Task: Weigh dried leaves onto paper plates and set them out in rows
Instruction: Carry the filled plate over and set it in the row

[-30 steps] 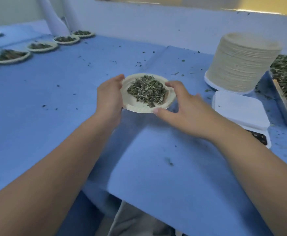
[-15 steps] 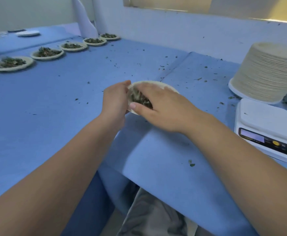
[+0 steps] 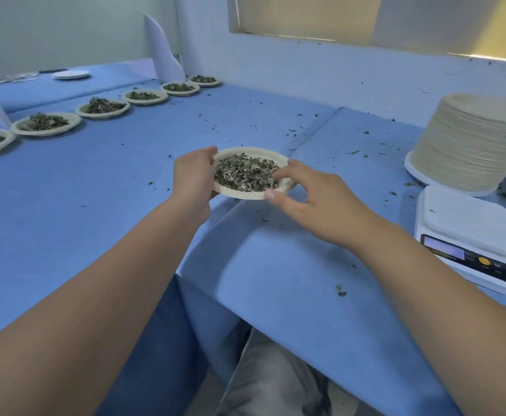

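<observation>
A paper plate [image 3: 247, 194] heaped with dried leaves [image 3: 242, 174] is held between both hands over the middle of the blue worktop [image 3: 95, 190], just above the fold where two covered sections meet; whether its underside touches the cloth cannot be told. The left hand [image 3: 194, 178] grips the left rim, thumb over the top edge. The right hand [image 3: 316, 202] pinches the right side lightly, with its thumb at the near rim and curved fingertips on the leaves. Six filled plates [image 3: 46, 127] stand in a row along the far left, each just beside the next. A tall stack of empty plates [image 3: 471, 145] stands at the right, with a white scale [image 3: 468, 232] just in front of it, its pan bare. One white plate [image 3: 71, 75] lies far back on the left. Between the held plate and the row lies a broad stretch of cloth strewn with leaf crumbs. The worktop's near edge drops away between the forearms.
</observation>
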Demonstrator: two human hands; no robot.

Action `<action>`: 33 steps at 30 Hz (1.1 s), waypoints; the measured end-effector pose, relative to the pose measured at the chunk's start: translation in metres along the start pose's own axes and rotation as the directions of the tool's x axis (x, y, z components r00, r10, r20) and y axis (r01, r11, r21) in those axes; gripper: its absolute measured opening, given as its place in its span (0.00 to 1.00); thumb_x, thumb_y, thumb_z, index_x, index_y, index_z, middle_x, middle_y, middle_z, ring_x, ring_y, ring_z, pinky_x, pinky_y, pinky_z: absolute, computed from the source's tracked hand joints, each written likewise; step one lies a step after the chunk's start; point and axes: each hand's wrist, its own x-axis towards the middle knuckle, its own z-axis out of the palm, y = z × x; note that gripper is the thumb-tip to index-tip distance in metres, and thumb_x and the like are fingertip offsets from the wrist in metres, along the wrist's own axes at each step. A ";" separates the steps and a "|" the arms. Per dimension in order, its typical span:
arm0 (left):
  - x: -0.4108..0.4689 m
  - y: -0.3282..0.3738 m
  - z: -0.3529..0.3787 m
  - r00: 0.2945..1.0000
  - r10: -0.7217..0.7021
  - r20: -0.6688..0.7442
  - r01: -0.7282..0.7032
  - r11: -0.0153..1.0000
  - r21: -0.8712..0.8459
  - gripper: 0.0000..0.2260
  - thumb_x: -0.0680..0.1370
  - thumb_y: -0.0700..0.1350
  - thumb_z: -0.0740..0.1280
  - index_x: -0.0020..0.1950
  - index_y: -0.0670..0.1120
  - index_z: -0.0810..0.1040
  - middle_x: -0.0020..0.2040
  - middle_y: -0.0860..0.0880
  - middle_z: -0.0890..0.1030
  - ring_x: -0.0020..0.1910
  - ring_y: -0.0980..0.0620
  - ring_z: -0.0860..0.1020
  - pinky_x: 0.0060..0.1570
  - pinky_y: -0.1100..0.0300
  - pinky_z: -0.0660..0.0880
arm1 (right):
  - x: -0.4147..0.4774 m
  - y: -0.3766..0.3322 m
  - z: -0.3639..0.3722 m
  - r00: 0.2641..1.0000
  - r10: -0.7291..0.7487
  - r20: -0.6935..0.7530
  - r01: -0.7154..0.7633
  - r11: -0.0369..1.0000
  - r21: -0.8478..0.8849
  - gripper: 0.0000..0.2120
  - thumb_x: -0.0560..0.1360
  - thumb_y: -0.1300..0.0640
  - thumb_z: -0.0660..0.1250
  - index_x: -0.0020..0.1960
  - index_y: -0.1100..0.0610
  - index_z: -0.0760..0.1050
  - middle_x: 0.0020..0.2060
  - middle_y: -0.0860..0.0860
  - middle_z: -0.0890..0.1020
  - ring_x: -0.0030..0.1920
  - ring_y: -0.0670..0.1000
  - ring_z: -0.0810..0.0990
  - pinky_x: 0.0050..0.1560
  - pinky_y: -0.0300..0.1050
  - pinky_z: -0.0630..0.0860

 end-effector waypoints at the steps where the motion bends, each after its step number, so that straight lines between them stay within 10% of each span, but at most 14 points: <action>1: 0.001 0.001 0.000 1.000 0.001 0.008 -0.001 1.000 0.002 0.07 0.80 0.42 0.63 0.46 0.51 0.80 0.40 0.54 0.77 0.41 0.48 0.78 0.40 0.56 0.75 | 0.003 0.001 0.003 1.000 -0.013 0.010 0.013 1.000 0.006 0.17 0.77 0.35 0.65 0.62 0.42 0.77 0.69 0.44 0.74 0.72 0.43 0.68 0.60 0.40 0.65; 6: 0.017 0.002 -0.001 1.000 -0.012 -0.015 0.011 0.999 -0.033 0.04 0.74 0.42 0.65 0.41 0.51 0.75 0.36 0.51 0.72 0.38 0.48 0.75 0.40 0.52 0.72 | 0.021 0.006 0.017 0.996 -0.087 -0.007 0.087 0.995 0.055 0.15 0.74 0.38 0.71 0.56 0.44 0.79 0.70 0.46 0.74 0.66 0.29 0.61 0.57 0.16 0.52; 10: 0.047 -0.003 -0.008 0.999 -0.038 -0.011 0.037 0.998 -0.053 0.04 0.74 0.43 0.64 0.41 0.51 0.76 0.38 0.52 0.74 0.39 0.47 0.75 0.42 0.51 0.71 | 0.049 0.010 0.034 0.996 -0.068 -0.049 0.071 0.995 0.070 0.13 0.73 0.39 0.73 0.54 0.44 0.81 0.67 0.37 0.75 0.74 0.43 0.66 0.58 0.19 0.53; 18: 0.162 -0.006 0.006 0.999 0.007 -0.047 -0.008 1.000 -0.018 0.20 0.80 0.41 0.57 0.70 0.50 0.76 0.62 0.47 0.80 0.56 0.48 0.82 0.47 0.54 0.82 | 0.163 0.029 0.085 0.984 0.019 -0.177 0.010 0.987 0.161 0.15 0.70 0.41 0.77 0.52 0.49 0.84 0.57 0.42 0.81 0.62 0.39 0.72 0.52 0.14 0.55; 28: 0.336 0.005 0.046 0.996 0.042 0.085 -0.051 0.993 0.108 0.17 0.83 0.40 0.59 0.72 0.41 0.74 0.71 0.38 0.76 0.66 0.41 0.78 0.71 0.42 0.73 | 0.371 0.091 0.142 0.967 0.196 -0.162 -0.198 0.980 0.008 0.19 0.73 0.39 0.72 0.52 0.54 0.80 0.50 0.51 0.83 0.58 0.56 0.77 0.54 0.49 0.76; 33: 0.381 0.000 0.047 0.996 -0.001 0.094 0.010 0.995 -0.100 0.11 0.84 0.41 0.60 0.65 0.49 0.76 0.61 0.50 0.77 0.62 0.49 0.78 0.59 0.55 0.81 | 0.479 0.119 0.164 0.964 0.209 -0.162 -0.235 0.958 -0.162 0.20 0.75 0.36 0.66 0.52 0.52 0.79 0.53 0.54 0.83 0.59 0.61 0.77 0.59 0.53 0.76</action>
